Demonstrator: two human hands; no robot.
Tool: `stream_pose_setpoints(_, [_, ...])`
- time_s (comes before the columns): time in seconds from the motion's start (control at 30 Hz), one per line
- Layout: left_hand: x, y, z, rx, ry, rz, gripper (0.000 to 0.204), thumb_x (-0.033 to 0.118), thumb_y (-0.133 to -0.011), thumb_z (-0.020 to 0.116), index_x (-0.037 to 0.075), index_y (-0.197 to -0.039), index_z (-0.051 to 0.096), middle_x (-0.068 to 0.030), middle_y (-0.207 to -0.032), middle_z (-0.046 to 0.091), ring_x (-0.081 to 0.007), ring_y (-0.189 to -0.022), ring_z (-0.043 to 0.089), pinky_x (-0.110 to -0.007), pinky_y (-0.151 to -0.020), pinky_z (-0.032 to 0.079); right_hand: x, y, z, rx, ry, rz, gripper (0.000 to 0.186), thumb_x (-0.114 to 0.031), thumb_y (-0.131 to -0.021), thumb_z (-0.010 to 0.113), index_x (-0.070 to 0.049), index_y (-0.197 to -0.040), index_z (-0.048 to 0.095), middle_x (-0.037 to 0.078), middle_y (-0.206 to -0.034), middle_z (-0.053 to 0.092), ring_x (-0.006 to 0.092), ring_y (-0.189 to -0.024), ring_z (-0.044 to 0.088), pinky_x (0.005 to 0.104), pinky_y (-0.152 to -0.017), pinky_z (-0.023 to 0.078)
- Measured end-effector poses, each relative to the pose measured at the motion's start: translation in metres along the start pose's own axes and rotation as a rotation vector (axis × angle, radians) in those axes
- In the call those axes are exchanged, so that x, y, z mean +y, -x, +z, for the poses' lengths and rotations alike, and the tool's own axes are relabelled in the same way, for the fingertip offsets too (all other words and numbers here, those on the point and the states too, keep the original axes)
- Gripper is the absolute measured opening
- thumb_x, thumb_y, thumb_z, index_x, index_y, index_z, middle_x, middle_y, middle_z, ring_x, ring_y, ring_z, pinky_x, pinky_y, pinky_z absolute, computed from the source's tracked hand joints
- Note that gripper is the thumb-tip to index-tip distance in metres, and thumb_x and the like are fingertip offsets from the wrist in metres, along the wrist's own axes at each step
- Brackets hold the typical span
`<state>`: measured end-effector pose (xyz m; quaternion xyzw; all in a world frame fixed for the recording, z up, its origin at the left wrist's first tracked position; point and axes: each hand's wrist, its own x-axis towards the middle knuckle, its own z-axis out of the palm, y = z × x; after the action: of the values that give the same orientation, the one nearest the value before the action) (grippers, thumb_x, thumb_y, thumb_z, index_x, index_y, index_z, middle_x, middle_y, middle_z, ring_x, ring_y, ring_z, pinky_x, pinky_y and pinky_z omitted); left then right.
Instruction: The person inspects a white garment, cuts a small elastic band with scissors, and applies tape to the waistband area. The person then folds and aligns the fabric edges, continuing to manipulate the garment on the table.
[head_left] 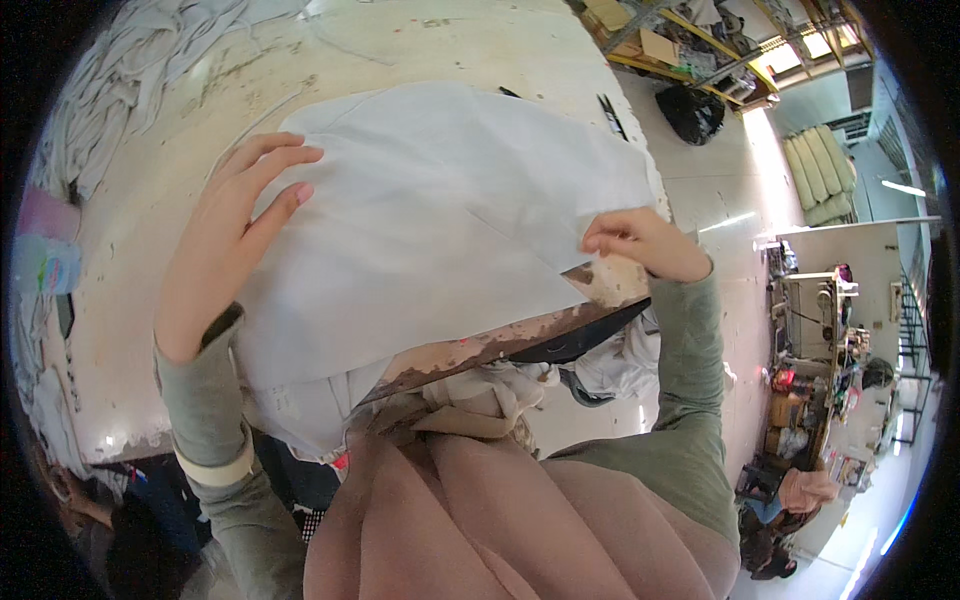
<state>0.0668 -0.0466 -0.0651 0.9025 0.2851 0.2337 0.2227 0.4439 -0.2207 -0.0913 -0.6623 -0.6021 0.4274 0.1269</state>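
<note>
A large piece of pale grey-white cloth [430, 220] lies over the worn table in front of me, its near edge hanging past the table's front. My left hand [235, 205] is over the cloth's far left part, thumb and fingers apart, with nothing gripped between them. At the right side, the curled fingers of my right hand [640, 243] pinch the cloth near a notch in its edge. Bare, stained tabletop shows beneath that notch.
Black thread snips [612, 117] lie at the table's far right edge. Pale fabric strips [150, 65] are heaped at the far left, with a blue plastic container [55, 265] nearby. Bunched cloth [480, 395] sits below the table's front edge. A black bag [690, 113] rests on the floor.
</note>
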Motion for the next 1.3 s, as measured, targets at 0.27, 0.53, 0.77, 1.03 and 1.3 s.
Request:
stream_pose_setpoints(0.27, [-0.051,-0.043,0.036,-0.188,0.063,0.002,0.022,0.015,-0.084,0.061,0.002,-0.102,0.062,-0.0107,-0.1,0.062,-0.025,-0.097,0.056,-0.033,-0.092,0.039,-0.003,0.013,0.083,0.433,0.354,-0.295,0.025,-0.022,-0.082,0.066,-0.001,-0.092,0.058,0.014,-0.08,0.062,0.0332,-0.066,0.058,0.038,-0.062,0.046])
stream_pose_setpoints(0.53, [-0.091,-0.036,-0.023,-0.192,0.361,-0.188,0.02,0.019,-0.08,0.067,0.001,-0.086,0.06,-0.0011,-0.071,0.054,-0.0079,-0.07,0.045,-0.024,-0.067,0.038,-0.044,0.017,0.046,0.72,-0.495,0.015,0.023,-0.002,-0.078,0.07,0.001,-0.099,0.062,0.003,-0.087,0.062,0.0058,-0.065,0.055,0.0161,-0.058,0.042])
stream_pose_setpoints(0.77, [-0.07,-0.022,-0.043,-0.255,0.086,-0.177,0.017,0.014,-0.081,0.065,-0.001,-0.087,0.058,-0.007,-0.077,0.058,-0.0163,-0.078,0.054,-0.029,-0.072,0.042,-0.109,-0.011,0.052,0.998,-0.509,-0.329,0.029,-0.001,-0.074,0.074,-0.003,-0.101,0.065,0.004,-0.091,0.064,0.0018,-0.069,0.051,0.0161,-0.056,0.038])
stream_pose_setpoints(1.03, [0.021,-0.027,-0.017,0.069,0.177,0.151,0.013,0.01,-0.08,0.063,0.003,-0.092,0.062,-0.0114,-0.089,0.06,-0.0271,-0.087,0.056,-0.034,-0.077,0.045,-0.16,-0.039,0.068,0.963,-0.142,-0.424,0.015,0.002,-0.073,0.07,-0.004,-0.087,0.066,0.006,-0.08,0.061,0.0137,-0.067,0.057,0.0241,-0.059,0.046])
stream_pose_setpoints(1.3, [0.066,-0.028,0.019,0.352,0.327,0.346,0.023,0.008,-0.068,0.074,0.011,-0.088,0.064,-0.0024,-0.086,0.06,-0.0229,-0.086,0.055,-0.035,-0.076,0.044,-0.174,-0.043,0.082,1.071,0.155,-0.538,0.029,0.009,-0.065,0.066,-0.004,-0.091,0.065,0.008,-0.084,0.058,0.0202,-0.072,0.059,0.0281,-0.062,0.048])
